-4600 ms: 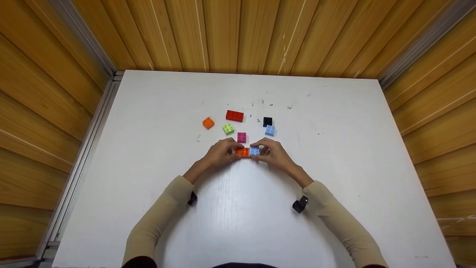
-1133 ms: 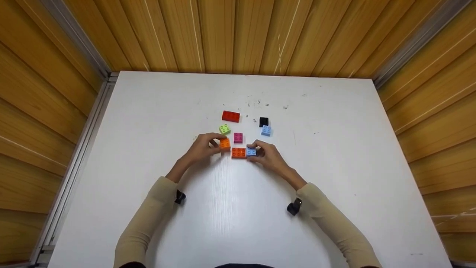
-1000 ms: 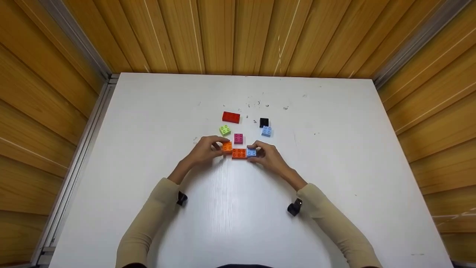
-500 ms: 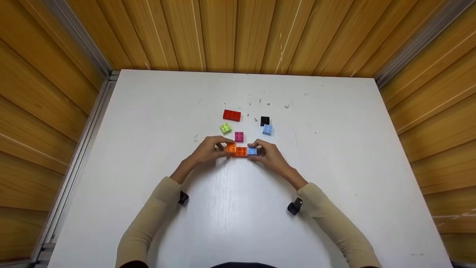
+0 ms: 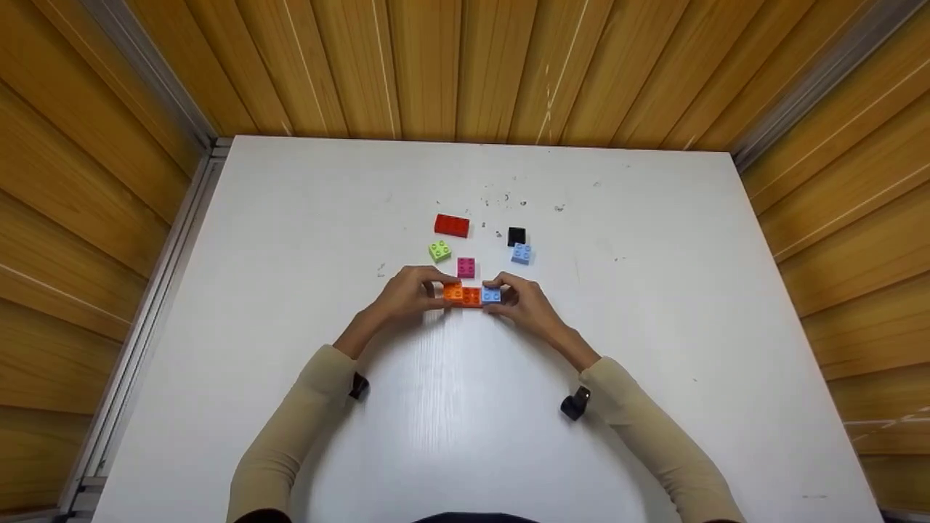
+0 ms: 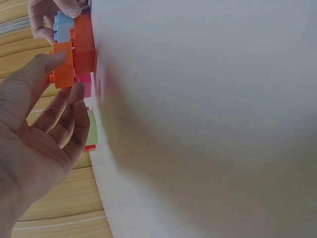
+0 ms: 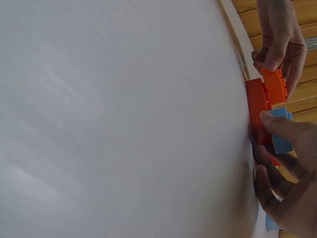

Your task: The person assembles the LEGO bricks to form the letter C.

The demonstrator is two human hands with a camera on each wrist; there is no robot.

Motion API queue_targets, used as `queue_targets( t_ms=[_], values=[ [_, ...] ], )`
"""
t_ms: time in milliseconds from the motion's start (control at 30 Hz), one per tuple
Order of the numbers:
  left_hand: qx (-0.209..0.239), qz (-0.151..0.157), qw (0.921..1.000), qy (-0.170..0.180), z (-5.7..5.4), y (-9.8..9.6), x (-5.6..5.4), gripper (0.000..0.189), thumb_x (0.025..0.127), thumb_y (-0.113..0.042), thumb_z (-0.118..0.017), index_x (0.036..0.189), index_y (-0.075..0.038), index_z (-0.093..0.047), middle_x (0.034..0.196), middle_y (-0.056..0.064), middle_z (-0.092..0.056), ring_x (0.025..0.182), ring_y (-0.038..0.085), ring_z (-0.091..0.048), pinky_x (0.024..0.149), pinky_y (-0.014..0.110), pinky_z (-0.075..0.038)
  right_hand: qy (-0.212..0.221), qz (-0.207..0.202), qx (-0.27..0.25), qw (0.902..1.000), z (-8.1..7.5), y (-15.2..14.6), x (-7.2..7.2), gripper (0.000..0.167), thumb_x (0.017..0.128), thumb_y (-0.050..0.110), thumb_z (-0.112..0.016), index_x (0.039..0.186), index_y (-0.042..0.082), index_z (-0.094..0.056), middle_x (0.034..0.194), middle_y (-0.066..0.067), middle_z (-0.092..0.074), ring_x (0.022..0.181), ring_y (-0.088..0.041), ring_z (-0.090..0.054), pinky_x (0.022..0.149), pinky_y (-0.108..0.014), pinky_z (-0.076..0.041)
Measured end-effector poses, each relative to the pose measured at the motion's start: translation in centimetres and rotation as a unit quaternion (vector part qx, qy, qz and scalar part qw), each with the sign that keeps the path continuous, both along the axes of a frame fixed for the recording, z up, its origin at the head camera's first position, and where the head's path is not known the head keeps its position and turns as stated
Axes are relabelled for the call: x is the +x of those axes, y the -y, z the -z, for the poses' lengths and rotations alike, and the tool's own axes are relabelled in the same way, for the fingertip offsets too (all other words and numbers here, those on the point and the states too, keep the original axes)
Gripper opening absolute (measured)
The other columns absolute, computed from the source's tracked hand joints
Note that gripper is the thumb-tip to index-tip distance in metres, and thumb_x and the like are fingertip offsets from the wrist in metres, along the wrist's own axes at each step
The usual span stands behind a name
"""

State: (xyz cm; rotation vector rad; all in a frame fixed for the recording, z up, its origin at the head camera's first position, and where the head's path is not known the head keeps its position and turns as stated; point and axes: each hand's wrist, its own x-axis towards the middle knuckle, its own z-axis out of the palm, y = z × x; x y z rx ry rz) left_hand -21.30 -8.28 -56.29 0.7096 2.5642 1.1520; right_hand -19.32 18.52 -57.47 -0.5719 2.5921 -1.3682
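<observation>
Currently gripped: left hand (image 5: 407,293) pinching orange square plastic brick (image 5: 453,293); right hand (image 5: 527,305) pinching light-blue square plastic brick (image 5: 492,296).
Base: red-orange oblong plastic brick (image 5: 471,297), midway between side edges of white desk (image 5: 290,218).
Risk: orange piece could seat crooked if studs are misaligned or pressed unevenly.
Farther: glossy, knobbed magenta square plastic brick (image 5: 466,267); red oblong plastic brick (image 5: 452,226), towards far edge.

In the head view, even, bright light is falling on the white desk (image 5: 290,203), glare pooling toward its near edge. Soft shadows are lying beside both sleeves (image 5: 290,428). The orange brick (image 5: 453,293) is looking small but clear. Both wrist views are appearing dimmer; a broad shadow is darkening the left, the desk's edge bowing in the right.
</observation>
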Motion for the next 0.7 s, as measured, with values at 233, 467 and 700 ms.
queue_targets(
  t_ms=[233, 467, 700],
  values=[
    [0.006, -0.004, 1.0, 0.002, 0.1, 0.0, 0.1, 0.04, 0.087, -0.014, -0.082, 0.126, -0.015, -0.074, 0.112, 0.007, -0.076, 0.085, 0.019, -0.063, 0.074, 0.023, -0.048, -0.001, 0.0, 0.004, 1.0, -0.1, 0.0, 0.2, 0.027, 0.085, 0.011, -0.082, 0.107, 0.007, -0.067, 0.124, -0.011, -0.074, 0.088, -0.022, -0.067, 0.08, -0.026, -0.055],
    [0.006, -0.011, 0.9999, 0.008, 0.2, -0.7, 0.2, 0.039, 0.084, -0.016, -0.085, 0.122, -0.015, -0.076, 0.103, 0.009, -0.071, 0.084, 0.019, -0.062, 0.071, 0.023, -0.046, -0.004, 0.001, 0.001, 1.0, 0.0, -0.4, 0.5, 0.027, 0.085, 0.009, -0.082, 0.107, 0.006, -0.067, 0.12, -0.014, -0.075, 0.087, -0.021, -0.067, 0.079, -0.024, -0.054],
    [0.014, -0.026, 0.999, 0.033, 0.0, -1.3, 0.2, 0.037, 0.08, -0.011, -0.087, 0.116, -0.012, -0.079, 0.108, 0.01, -0.073, 0.084, 0.018, -0.06, 0.071, 0.024, -0.047, 0.008, 0.001, -0.004, 1.0, -0.1, -0.4, 0.8, 0.028, 0.085, 0.009, -0.082, 0.107, 0.005, -0.066, 0.123, -0.013, -0.074, 0.086, -0.022, -0.066, 0.078, -0.022, -0.052]
  ],
)
